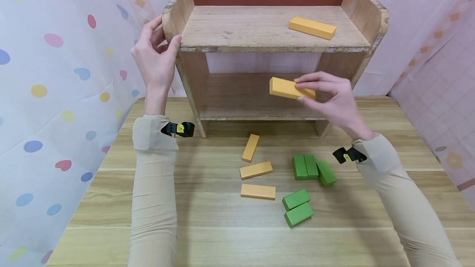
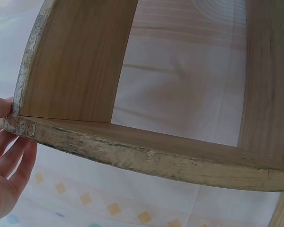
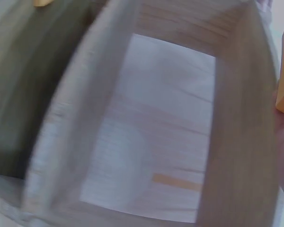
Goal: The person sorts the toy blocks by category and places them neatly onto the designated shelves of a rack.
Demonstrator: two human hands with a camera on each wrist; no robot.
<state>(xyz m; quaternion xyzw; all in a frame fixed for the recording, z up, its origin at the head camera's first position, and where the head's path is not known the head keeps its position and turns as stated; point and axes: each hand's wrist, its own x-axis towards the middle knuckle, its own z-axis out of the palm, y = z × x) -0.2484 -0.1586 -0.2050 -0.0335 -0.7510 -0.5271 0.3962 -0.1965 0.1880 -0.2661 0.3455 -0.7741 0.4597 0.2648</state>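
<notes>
Labels (image 1: 180, 128) on the black wrist mounts (image 1: 189, 129) are too small to read. At twelve o'clock, the wooden shelf (image 1: 237, 28) bears one orange block (image 1: 312, 28) on its upper tier; the left hand (image 1: 157, 59) grips its side at ten. At two, the right hand (image 1: 332, 96) pinches another orange block (image 1: 283, 87). Three loose orange blocks (image 1: 256, 170) lie toward six, five green blocks (image 1: 311, 166) toward four and five.

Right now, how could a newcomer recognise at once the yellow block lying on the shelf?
Find the wooden shelf at the back of the table. On its upper board, toward the right end, lies the yellow block. It alone rests there; a similar block below is in the right hand.
</notes>
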